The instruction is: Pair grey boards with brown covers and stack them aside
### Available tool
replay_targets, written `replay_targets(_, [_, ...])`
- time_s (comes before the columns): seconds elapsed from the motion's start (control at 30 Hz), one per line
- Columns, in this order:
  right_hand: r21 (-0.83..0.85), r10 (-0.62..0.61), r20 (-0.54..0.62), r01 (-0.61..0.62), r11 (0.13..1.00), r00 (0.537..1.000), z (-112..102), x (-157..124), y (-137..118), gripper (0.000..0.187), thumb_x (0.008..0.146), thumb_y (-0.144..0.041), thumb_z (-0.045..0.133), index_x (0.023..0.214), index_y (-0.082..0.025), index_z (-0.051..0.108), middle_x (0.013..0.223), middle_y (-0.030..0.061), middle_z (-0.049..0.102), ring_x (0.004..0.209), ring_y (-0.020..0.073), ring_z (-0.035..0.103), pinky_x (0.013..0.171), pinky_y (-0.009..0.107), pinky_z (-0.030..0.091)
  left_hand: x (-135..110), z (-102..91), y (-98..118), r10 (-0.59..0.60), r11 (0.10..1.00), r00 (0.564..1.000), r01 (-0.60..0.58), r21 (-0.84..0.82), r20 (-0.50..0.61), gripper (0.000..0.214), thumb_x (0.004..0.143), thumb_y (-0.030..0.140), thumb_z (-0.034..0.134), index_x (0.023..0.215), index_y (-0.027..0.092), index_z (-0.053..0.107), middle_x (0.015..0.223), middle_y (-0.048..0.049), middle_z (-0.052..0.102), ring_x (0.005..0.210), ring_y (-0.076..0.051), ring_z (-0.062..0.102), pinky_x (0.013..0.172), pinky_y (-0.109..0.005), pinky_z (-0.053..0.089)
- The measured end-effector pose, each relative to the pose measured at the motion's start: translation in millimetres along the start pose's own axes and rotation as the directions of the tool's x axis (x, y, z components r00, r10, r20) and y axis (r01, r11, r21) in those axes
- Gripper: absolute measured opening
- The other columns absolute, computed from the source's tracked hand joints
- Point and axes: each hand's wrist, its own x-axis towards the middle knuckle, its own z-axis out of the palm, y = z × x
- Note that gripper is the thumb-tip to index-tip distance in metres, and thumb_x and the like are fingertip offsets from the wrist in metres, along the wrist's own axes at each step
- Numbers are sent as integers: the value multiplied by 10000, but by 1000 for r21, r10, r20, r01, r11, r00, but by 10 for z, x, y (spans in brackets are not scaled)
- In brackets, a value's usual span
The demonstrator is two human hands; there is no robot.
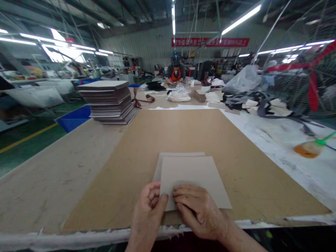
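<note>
Two grey card sheets lie stacked on a large brown board point(183, 140) at the near edge of the table. The top grey sheet point(194, 178) sits slightly right of the lower grey sheet point(168, 155). My left hand point(147, 213) is curled at the sheets' near left corner, thumb on top and fingers bent around the edge, pinching it. My right hand point(199, 210) lies palm down on the near edge of the top sheet, fingers together pressing it flat, fingertips meeting my left thumb.
A tall stack of dark boards point(110, 101) stands at the far left, beside a blue bin point(75, 119). Dark and pale material scraps point(252, 103) and a plastic bag pile up far right. A person point(175, 71) works at the table's far end. An orange-filled dish point(308, 149) sits right.
</note>
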Motion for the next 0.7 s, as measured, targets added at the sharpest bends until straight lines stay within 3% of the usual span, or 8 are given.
replay_targets(0.13, [4, 13, 8, -13, 1000, 1000, 67, 40, -34, 201, 899, -66, 459, 982, -162, 616, 943, 83, 665, 970, 192, 624, 910, 317, 503, 75, -161, -54, -85, 963, 996, 77, 258, 20, 556, 592, 509, 732, 1018, 176, 603, 703, 6, 641, 584, -165, 602, 502, -257, 522])
replay_targets(0.23, [-81, 3, 14, -2, 997, 1000, -1, -20, -34, 220, 921, -80, 460, 1050, -169, 615, 987, 85, 665, 1004, 197, 613, 941, 326, 486, 130, -223, -80, -52, 911, 998, 31, 411, 40, 557, 668, 589, 657, 1045, 180, 640, 622, 35, 573, 459, -136, 536, 420, -235, 446])
replay_targets(0.33, [-251, 34, -70, -51, 967, 997, -318, -252, 82, 261, 949, -110, 459, 1165, -173, 592, 1160, 88, 624, 1122, 209, 552, 1021, 364, 421, 171, -270, -87, 88, 858, 996, -90, 505, 27, 492, 690, 591, 653, 985, 198, 667, 588, 53, 506, 486, -122, 522, 461, -216, 425])
replay_targets(0.4, [-316, 143, -261, -225, 922, 955, -668, -510, 233, 214, 965, -168, 466, 1108, -203, 621, 1136, 61, 635, 1087, 200, 569, 961, 337, 451, 160, -282, -72, 131, 851, 991, -111, 513, -2, 454, 674, 584, 678, 916, 200, 678, 575, 55, 487, 510, -113, 509, 492, -204, 430])
replay_targets(0.43, [-290, 250, -381, -372, 882, 890, -864, -660, 319, 180, 973, -228, 471, 1030, -224, 642, 1085, 44, 652, 1021, 196, 598, 901, 326, 475, 142, -280, -55, 97, 878, 995, -73, 473, -25, 460, 667, 587, 685, 917, 200, 675, 566, 58, 484, 499, -111, 501, 483, -202, 430])
replay_targets(0.5, [-136, 403, -670, -637, 759, 624, -1245, -967, 478, 213, 945, -392, 526, 869, -244, 660, 950, 28, 680, 919, 226, 628, 873, 374, 477, 90, -264, 2, -28, 953, 997, 47, 300, -67, 497, 651, 592, 705, 950, 197, 660, 562, 60, 496, 454, -105, 480, 431, -200, 423])
replay_targets(0.6, [106, 508, -820, -802, 587, 263, -1649, -1353, 605, 343, 828, -577, 583, 751, -256, 677, 837, 44, 689, 852, 289, 641, 933, 498, 436, 33, -253, 134, -150, 989, 986, 149, -17, -76, 494, 572, 501, 808, 910, 172, 660, 645, 37, 566, 454, -86, 481, 414, -194, 450])
replay_targets(0.7, [232, 585, -803, -847, 478, 111, -1768, -1564, 578, 373, 746, -652, 616, 748, -290, 707, 838, 53, 697, 865, 313, 643, 966, 518, 403, 67, -300, 294, -178, 961, 978, 148, -234, -111, 471, 473, 342, 883, 854, 150, 684, 688, 32, 576, 462, -54, 469, 403, -152, 447])
